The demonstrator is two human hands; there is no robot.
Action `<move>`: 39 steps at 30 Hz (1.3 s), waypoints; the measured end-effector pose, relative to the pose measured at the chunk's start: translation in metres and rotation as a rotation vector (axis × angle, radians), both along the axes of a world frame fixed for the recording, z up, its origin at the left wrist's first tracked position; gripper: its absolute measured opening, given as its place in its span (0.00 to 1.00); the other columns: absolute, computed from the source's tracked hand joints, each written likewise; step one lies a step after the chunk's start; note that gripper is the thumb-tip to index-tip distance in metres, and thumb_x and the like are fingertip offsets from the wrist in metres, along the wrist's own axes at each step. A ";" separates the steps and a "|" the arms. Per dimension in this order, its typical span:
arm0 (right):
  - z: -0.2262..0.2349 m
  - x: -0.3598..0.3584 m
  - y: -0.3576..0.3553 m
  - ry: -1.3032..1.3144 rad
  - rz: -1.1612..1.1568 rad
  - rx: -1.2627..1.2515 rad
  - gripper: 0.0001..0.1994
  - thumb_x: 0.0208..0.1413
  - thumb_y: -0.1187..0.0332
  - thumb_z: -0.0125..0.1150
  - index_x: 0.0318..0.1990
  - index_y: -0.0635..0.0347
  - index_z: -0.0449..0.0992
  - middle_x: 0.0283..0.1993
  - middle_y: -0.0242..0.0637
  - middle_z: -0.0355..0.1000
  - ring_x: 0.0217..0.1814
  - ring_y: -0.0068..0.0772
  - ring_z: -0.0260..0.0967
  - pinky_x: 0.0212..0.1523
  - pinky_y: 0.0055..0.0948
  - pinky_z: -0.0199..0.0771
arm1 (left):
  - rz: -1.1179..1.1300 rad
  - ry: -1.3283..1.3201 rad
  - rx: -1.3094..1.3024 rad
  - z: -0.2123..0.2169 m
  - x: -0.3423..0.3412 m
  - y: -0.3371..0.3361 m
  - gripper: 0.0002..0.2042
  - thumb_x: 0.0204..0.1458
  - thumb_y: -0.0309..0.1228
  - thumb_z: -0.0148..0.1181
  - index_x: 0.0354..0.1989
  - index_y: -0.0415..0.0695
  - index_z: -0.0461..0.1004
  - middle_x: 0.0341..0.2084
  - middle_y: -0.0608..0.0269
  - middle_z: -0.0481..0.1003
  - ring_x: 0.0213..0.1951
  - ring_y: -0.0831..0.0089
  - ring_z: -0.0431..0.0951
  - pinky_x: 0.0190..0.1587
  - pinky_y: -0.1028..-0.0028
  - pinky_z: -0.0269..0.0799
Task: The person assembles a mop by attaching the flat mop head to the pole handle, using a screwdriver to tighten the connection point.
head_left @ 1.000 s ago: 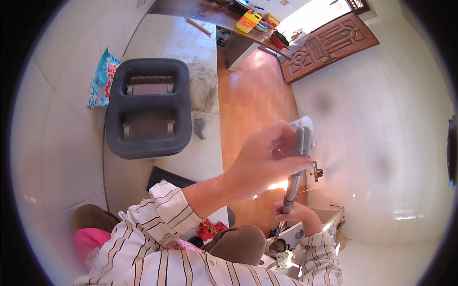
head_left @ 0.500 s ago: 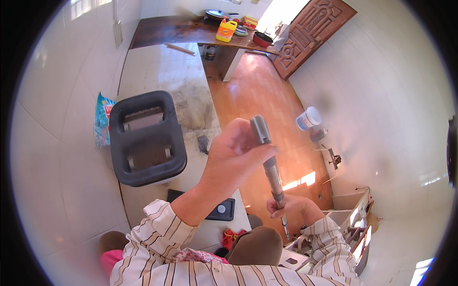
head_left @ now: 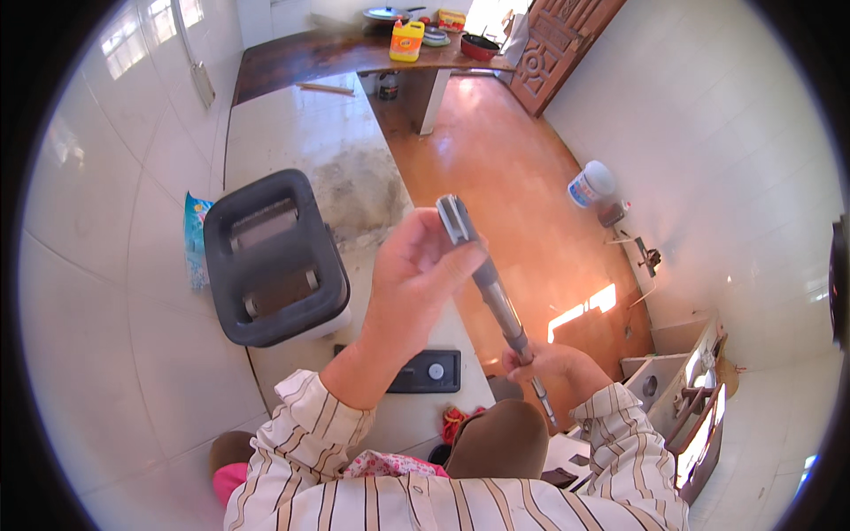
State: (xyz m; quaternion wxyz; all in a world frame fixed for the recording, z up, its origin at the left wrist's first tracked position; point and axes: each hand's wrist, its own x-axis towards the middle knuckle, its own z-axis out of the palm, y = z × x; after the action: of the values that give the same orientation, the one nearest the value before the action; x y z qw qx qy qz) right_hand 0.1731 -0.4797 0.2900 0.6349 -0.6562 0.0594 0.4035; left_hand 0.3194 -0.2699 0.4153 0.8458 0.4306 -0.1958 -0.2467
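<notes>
A metal mop pole (head_left: 501, 308) slants across the middle of the view, from upper left down to lower right. My left hand (head_left: 405, 283) is closed around its upper part, just below a grey slotted joint. Lower down, my right hand (head_left: 558, 365) grips the pole, and its thin end sticks out beneath. To the left of my left hand stands a mop bucket (head_left: 270, 257) with a black top and two openings. A black flat plate (head_left: 409, 375) with a pale round knob lies beside my left wrist.
The bucket stands on a white tiled counter (head_left: 292, 133) along the wall, beside a blue bag (head_left: 197, 232). A yellow jug (head_left: 406, 42) and a red pan (head_left: 479, 48) sit at the back. A white bucket (head_left: 591, 184) and open drawers (head_left: 660, 380) are at right.
The pole's upper end has moved slightly up and left and turned, so its slot shows more. Both hands keep their hold. The whole view has shifted a little.
</notes>
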 end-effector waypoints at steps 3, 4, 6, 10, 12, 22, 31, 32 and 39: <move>-0.007 -0.009 0.011 -0.054 -0.167 -0.148 0.06 0.46 0.71 0.58 0.25 0.61 0.68 0.21 0.26 0.63 0.24 0.18 0.60 0.25 0.21 0.62 | 0.007 -0.009 0.024 -0.012 0.000 0.003 0.10 0.49 0.21 0.53 0.40 0.40 0.66 0.34 0.62 0.72 0.34 0.80 0.69 0.36 0.80 0.64; -0.009 -0.012 0.015 -0.116 -0.279 -0.248 0.06 0.47 0.70 0.58 0.25 0.61 0.68 0.21 0.25 0.63 0.24 0.18 0.60 0.26 0.22 0.63 | 0.016 -0.036 0.058 -0.016 0.001 0.004 0.12 0.48 0.21 0.52 0.42 0.39 0.66 0.36 0.58 0.73 0.32 0.82 0.68 0.31 0.82 0.61; -0.031 -0.019 0.016 -0.212 -0.318 -0.381 0.07 0.50 0.68 0.57 0.27 0.61 0.68 0.20 0.25 0.61 0.25 0.19 0.58 0.28 0.25 0.63 | 0.001 -0.040 0.085 -0.024 0.002 0.012 0.13 0.49 0.21 0.51 0.44 0.38 0.66 0.38 0.56 0.72 0.33 0.82 0.69 0.34 0.82 0.62; -0.069 -0.029 0.010 -0.426 -0.466 -0.660 0.06 0.48 0.70 0.55 0.28 0.61 0.66 0.18 0.37 0.58 0.22 0.28 0.56 0.25 0.29 0.60 | -0.083 -0.028 0.132 -0.034 0.005 0.025 0.14 0.47 0.19 0.51 0.44 0.38 0.66 0.39 0.56 0.72 0.37 0.81 0.69 0.36 0.82 0.64; -0.093 -0.037 -0.003 -0.552 -0.516 -0.772 0.04 0.46 0.71 0.54 0.27 0.61 0.67 0.18 0.46 0.60 0.20 0.40 0.58 0.24 0.33 0.60 | -0.126 -0.023 0.163 -0.043 0.006 0.030 0.14 0.46 0.18 0.51 0.44 0.37 0.66 0.39 0.56 0.72 0.38 0.80 0.69 0.37 0.81 0.65; -0.094 -0.043 -0.018 -0.584 -0.417 -0.793 0.06 0.45 0.70 0.55 0.25 0.62 0.67 0.20 0.51 0.63 0.21 0.49 0.61 0.24 0.35 0.62 | 0.134 -0.916 0.688 -0.071 0.000 0.044 0.18 0.40 0.23 0.62 0.43 0.40 0.69 0.35 0.58 0.73 0.36 0.69 0.74 0.36 0.74 0.69; -0.094 -0.045 -0.004 -0.492 -0.426 -0.667 0.07 0.44 0.70 0.57 0.23 0.62 0.67 0.18 0.45 0.62 0.20 0.38 0.58 0.24 0.33 0.61 | 0.271 -1.254 0.702 -0.055 0.001 0.048 0.20 0.35 0.26 0.65 0.40 0.39 0.69 0.30 0.56 0.74 0.31 0.61 0.74 0.31 0.71 0.70; -0.093 -0.044 -0.003 -0.498 -0.428 -0.679 0.07 0.44 0.69 0.57 0.23 0.62 0.67 0.18 0.45 0.62 0.20 0.39 0.57 0.24 0.33 0.61 | 0.307 -1.270 0.707 -0.053 0.000 0.048 0.19 0.35 0.25 0.66 0.39 0.39 0.69 0.29 0.56 0.74 0.29 0.62 0.74 0.30 0.71 0.70; -0.093 -0.042 -0.002 -0.514 -0.432 -0.677 0.07 0.44 0.69 0.57 0.24 0.62 0.67 0.18 0.46 0.61 0.20 0.39 0.56 0.24 0.34 0.60 | 0.259 -1.078 0.733 -0.045 -0.004 0.050 0.15 0.39 0.23 0.63 0.38 0.40 0.69 0.28 0.61 0.73 0.24 0.72 0.72 0.27 0.76 0.68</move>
State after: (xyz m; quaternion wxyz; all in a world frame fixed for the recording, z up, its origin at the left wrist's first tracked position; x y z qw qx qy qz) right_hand 0.1315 -0.4817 0.1969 0.4489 -0.8773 0.1638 0.0448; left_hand 0.3157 -0.2198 0.3699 0.4511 0.7736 -0.4414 0.0562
